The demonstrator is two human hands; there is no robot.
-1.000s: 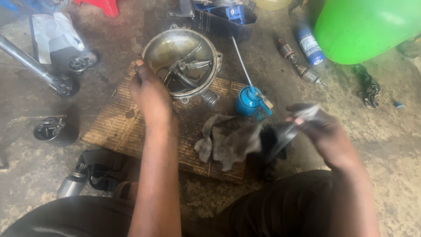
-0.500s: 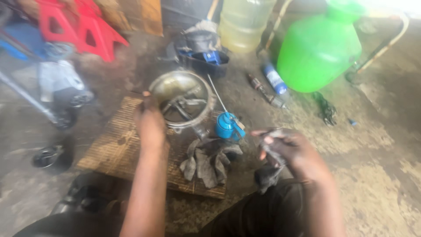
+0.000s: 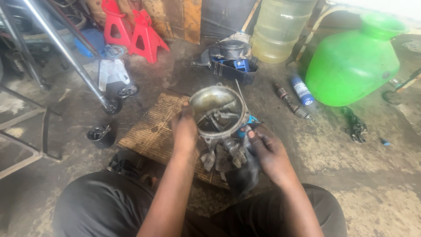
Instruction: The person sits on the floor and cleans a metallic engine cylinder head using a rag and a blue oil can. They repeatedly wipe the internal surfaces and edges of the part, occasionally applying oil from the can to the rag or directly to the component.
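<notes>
Left hand [image 3: 184, 131]: clamped on the near rim of the metal bowl [image 3: 218, 109], tipping it up so the inside faces the person.
Right hand [image 3: 268, 153]: closed around a dark greasy rag [image 3: 239, 173], pressed against the bowl's lower side, seemingly to wipe it.
Bowl: round, dull grey, grimy, with metal arms inside; held just above the woven mat [image 3: 151, 129].
Beyond: black tray [image 3: 231, 70], green jug [image 3: 351, 66], red stands [image 3: 131, 30].

Head cam, steep downward (prob. close)
</notes>
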